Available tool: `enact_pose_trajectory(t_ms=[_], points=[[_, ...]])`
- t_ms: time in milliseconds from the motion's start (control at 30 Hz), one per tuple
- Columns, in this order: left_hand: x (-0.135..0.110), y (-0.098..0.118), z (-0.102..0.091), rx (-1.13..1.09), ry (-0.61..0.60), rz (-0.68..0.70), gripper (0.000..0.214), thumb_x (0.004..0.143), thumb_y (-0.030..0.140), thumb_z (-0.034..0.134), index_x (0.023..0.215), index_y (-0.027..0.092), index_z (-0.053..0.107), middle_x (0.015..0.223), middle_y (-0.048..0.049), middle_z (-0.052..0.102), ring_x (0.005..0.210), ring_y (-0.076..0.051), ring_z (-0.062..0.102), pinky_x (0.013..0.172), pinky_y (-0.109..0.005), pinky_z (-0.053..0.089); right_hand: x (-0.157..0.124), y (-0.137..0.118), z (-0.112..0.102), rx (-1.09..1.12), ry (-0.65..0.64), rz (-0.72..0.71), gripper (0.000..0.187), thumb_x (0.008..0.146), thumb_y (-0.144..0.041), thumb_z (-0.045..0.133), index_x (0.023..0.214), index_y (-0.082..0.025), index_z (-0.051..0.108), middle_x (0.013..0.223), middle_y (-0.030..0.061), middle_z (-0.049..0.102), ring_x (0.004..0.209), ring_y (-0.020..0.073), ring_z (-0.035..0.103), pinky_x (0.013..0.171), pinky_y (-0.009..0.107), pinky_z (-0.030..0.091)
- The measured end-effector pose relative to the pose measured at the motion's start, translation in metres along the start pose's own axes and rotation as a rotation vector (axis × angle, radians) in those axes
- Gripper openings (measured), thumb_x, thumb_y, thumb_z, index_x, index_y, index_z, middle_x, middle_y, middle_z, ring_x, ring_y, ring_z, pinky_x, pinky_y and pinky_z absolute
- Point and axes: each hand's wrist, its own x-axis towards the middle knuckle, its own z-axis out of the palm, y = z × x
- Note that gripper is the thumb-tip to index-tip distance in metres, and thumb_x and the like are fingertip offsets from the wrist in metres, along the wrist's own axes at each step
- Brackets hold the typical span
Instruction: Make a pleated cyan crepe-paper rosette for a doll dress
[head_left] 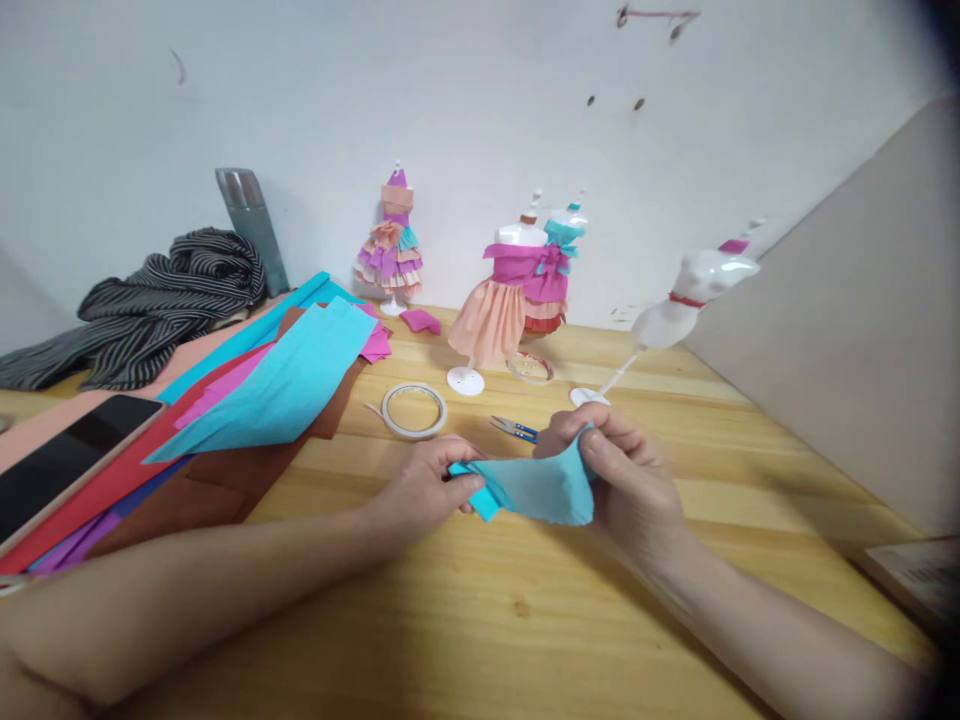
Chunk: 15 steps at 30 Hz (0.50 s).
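A strip of turquoise crepe paper (544, 488) stretches between my two hands above the wooden table. My left hand (427, 482) pinches its folded left end between thumb and fingers. At the other end, my right hand (626, 480) grips the upper corner, thumb in front, with the paper curling down beside it. Just behind the strip lie blue-handled thread snips (514, 429), partly hidden by my right hand. A roll of double-sided tape (415, 411) rests flat beyond my left hand. The bare white mini mannequin (667, 320) leans at the right, a red band around its waist.
Several small mannequins stand at the back, including a tiered-dress one (390, 240) and a peach-skirted one (491, 310). Layered crepe paper sheets (277, 385), a phone (67, 465), a striped cloth (172, 300) and a flask (255, 225) occupy the left. A partition (840, 300) borders the right.
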Motion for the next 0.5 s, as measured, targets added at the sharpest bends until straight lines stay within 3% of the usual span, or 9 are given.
enact_pose_trajectory(t_ms=[133,300,400,500], points=[[0.000,-0.003,0.001,-0.016,-0.030,0.048,0.005,0.067,0.018,0.059,0.070,0.014,0.061,0.074,0.0007,0.056,0.050,-0.006,0.051,0.045,-0.018,0.039,0.000,-0.009,0.002,0.058,0.034,-0.009,0.028,0.064,-0.046,0.080,0.068,-0.023,0.066,0.051,-0.0022,0.052,0.043,0.0118,0.044,0.039,0.024,0.035],[-0.001,-0.008,0.000,-0.036,-0.069,0.000,0.004,0.062,0.014,0.058,0.062,0.016,0.055,0.051,0.0065,0.049,0.041,-0.004,0.042,0.041,-0.016,0.032,0.006,-0.014,0.004,0.077,0.132,0.016,0.029,0.058,-0.043,0.083,0.065,-0.022,0.066,0.052,-0.0029,0.050,0.045,0.0115,0.046,0.040,0.023,0.038],[-0.002,-0.003,-0.002,-0.087,-0.094,-0.047,0.010,0.068,0.021,0.059,0.060,0.015,0.056,0.053,0.0018,0.056,0.050,-0.009,0.053,0.050,-0.020,0.041,0.010,-0.015,0.003,0.084,0.151,0.018,0.028,0.059,-0.042,0.083,0.064,-0.020,0.066,0.052,-0.0031,0.048,0.045,0.0104,0.045,0.040,0.022,0.038],[-0.002,0.003,-0.005,-0.167,-0.063,-0.007,0.028,0.078,0.036,0.054,0.060,0.015,0.055,0.060,-0.0011,0.058,0.059,-0.012,0.057,0.059,-0.024,0.045,0.015,-0.013,-0.002,0.082,0.186,0.022,0.030,0.056,-0.042,0.084,0.062,-0.019,0.065,0.051,-0.0032,0.047,0.045,0.0097,0.044,0.039,0.021,0.036]])
